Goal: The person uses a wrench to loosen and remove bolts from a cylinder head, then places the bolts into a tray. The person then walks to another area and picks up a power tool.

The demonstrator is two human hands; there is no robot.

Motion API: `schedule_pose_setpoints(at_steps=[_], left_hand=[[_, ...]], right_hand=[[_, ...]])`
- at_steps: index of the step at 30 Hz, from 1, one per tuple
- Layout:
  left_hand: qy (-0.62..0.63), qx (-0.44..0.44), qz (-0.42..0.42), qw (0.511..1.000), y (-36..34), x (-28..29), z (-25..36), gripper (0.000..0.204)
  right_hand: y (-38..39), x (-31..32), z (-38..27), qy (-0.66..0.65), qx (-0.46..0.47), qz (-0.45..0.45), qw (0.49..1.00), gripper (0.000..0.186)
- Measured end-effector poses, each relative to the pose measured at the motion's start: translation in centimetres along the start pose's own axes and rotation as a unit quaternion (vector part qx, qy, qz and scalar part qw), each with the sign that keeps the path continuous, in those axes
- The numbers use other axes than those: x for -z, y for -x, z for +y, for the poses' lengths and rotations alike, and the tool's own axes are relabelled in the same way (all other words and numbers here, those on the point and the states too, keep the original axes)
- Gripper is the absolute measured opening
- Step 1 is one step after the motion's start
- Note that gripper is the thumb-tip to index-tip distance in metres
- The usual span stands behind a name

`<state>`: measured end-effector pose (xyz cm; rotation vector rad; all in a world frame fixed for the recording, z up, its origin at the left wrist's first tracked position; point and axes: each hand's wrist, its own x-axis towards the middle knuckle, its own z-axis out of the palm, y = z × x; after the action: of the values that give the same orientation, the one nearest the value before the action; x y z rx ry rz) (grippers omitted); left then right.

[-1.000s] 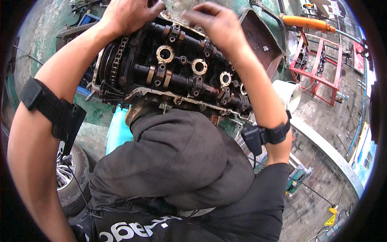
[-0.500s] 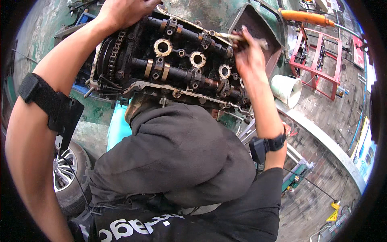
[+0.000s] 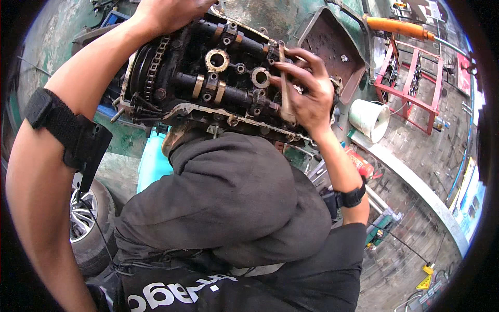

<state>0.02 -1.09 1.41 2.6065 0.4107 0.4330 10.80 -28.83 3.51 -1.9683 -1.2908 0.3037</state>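
An oily engine cylinder head (image 3: pixel 234 112) lies across the upper middle, with two dark shafts, brass-coloured bands, pale-rimmed round holes and a chain (image 3: pixel 154 70) at its left end. My left hand (image 3: pixel 171 13) is at the top edge above that end, fingers curled and partly out of view; what they grip is hidden. My right hand (image 3: pixel 311 99) is over the right half, fingers wrapped round a pale, grimy, long flat tool (image 3: pixel 285 109) that stands crosswise to the shafts.
A dark tray (image 3: pixel 338 36) with debris lies behind the right end. Right of it are an orange cylinder (image 3: pixel 395 27), red frame (image 3: pixel 408 101), white bucket (image 3: pixel 364 117), red extinguisher (image 3: pixel 358 161) and long metal beam (image 3: pixel 416 187). A wheel (image 3: pixel 91 223) lies lower left.
My right hand has swung rightward, then come down and left over the engine, now upright with the pale tool crosswise. My left hand has shifted only slightly at the top edge.
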Motion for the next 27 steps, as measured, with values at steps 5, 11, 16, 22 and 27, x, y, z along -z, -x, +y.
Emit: schedule_pose_setpoints(at_steps=[5,11,16,22,27], left_hand=[[-0.011,0.001,0.009,1.000,0.0,-0.1,0.1,0.024],[-0.021,0.005,-0.004,1.000,-0.1,0.0,-0.1,0.026],[-0.034,-0.002,0.004,0.999,-0.1,-0.1,-0.1,0.025],[-0.011,0.015,-0.008,1.000,-0.1,0.1,0.3,0.025],[-0.023,-0.002,-0.004,1.000,-0.1,0.2,0.2,0.026]], right_hand=[[3.6,0.5,1.1,-0.297,-0.224,0.066,0.926,0.027],[4.4,0.2,1.1,-0.173,-0.234,0.064,0.955,0.031],[1.1,2.2,2.8,-0.463,-0.442,0.218,0.737,0.023],[-7.4,1.9,4.6,-0.451,-0.408,0.038,0.793,0.020],[-9.5,-2.5,0.6,0.025,-0.150,-0.116,0.982,0.017]])
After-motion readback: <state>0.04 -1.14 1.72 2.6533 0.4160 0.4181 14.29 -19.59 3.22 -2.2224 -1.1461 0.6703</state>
